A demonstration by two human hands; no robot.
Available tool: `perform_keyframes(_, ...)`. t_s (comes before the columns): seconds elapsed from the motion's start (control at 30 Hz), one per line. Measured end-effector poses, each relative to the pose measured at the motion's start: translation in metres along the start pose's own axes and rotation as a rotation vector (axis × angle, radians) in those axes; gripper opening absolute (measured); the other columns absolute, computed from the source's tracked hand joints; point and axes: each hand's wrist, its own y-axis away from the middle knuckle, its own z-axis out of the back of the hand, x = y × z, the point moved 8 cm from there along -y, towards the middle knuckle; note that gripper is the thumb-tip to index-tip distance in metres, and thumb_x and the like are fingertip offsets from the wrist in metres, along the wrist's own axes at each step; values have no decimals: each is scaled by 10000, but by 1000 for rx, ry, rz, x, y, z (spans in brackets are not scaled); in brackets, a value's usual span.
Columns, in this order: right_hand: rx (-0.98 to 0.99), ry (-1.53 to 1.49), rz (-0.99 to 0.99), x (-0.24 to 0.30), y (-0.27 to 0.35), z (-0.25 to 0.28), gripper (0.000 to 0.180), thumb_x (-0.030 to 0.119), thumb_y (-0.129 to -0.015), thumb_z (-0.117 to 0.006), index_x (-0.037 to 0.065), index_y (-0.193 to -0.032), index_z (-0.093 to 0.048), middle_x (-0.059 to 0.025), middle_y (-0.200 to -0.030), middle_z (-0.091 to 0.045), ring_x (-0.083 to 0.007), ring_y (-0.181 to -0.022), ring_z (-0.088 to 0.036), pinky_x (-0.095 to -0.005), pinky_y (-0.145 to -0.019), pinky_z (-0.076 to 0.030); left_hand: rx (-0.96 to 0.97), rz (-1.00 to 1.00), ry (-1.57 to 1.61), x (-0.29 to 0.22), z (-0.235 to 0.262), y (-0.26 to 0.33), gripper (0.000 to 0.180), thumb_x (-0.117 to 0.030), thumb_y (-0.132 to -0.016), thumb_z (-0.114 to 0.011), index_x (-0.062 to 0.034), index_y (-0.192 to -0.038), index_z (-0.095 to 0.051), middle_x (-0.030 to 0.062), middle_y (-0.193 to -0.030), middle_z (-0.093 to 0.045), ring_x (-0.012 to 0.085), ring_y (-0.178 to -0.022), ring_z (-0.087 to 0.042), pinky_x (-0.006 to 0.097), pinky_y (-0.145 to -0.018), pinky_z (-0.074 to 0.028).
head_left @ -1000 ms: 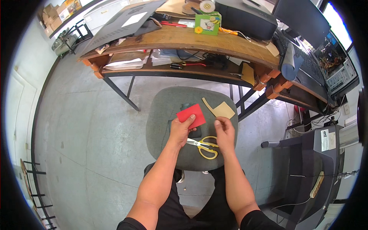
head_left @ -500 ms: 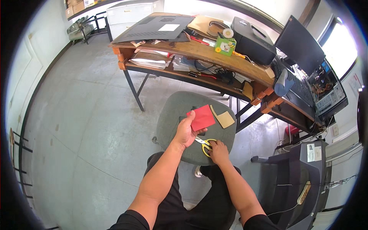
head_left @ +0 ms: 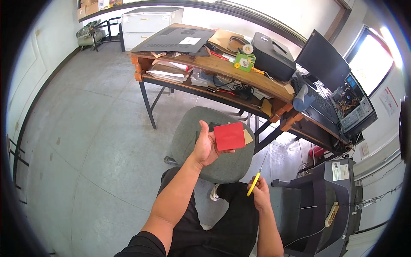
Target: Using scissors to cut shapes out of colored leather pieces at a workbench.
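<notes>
My left hand (head_left: 206, 145) is raised above the grey stool seat (head_left: 199, 128) and pinches a square red sheet of paper (head_left: 229, 135) by its left edge, holding it up flat toward me. My right hand (head_left: 260, 193) is lower, over my lap, closed around the yellow handles of a pair of scissors (head_left: 255, 179) whose thin blades point up. A tan piece of card (head_left: 248, 137) peeks out behind the red sheet's right edge, lying on the seat.
A wooden desk (head_left: 222, 68) with a lower shelf stands beyond the stool, loaded with papers, cables, a black printer (head_left: 272, 50) and a small green box (head_left: 244, 61). A monitor and open computer case are at right. A dark office chair (head_left: 325, 192) is close on my right.
My left hand lifted the red sheet off the stool seat and brought it up. My right hand picked the scissors up from the seat and drew them back toward my lap.
</notes>
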Motion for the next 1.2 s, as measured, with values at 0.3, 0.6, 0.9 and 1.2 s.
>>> perform_keyframes(0.3, 116, -97, 116, 32, 30, -22, 311, 278, -870, -545, 24, -1029, -464, -59, -794, -495, -145, -710, -488, -257, -657, -403, -1, 39, -169, 9, -32, 6, 645, -553, -857, -411, 21, -1134, -513, 120, -1030, -606, 192, -872, -612, 331, -741, -508)
perform_keyframes(0.6, 107, -10, 197, 86, 42, -40, 216, 135, -845, -557, 7, -1007, -494, -75, -877, -564, -151, -809, -560, -264, -686, -439, -104, 24, -333, 17, -60, 5, 224, -146, -843, -591, 28, -985, -596, 94, -868, -639, 157, -728, -623, 289, -601, -525)
perform_keyframes(0.9, 189, -118, 178, 71, 48, -48, 358, 100, -768, -613, 35, -1056, -412, -32, -905, -445, -103, -833, -442, -239, -775, -374, -115, -44, -371, 2, -55, 18, 221, -144, -856, -567, 27, -995, -588, 99, -892, -630, 172, -756, -623, 309, -585, -542)
perform_keyframes(1.2, 256, 113, 228, 84, 48, -77, 443, 224, -767, -647, 15, -1053, -380, -49, -883, -432, -97, -753, -454, -259, -675, -421, -147, -49, -326, 0, -48, 23, 217, -141, -870, -541, 30, -1000, -577, 106, -912, -626, 185, -775, -628, 318, -596, -556)
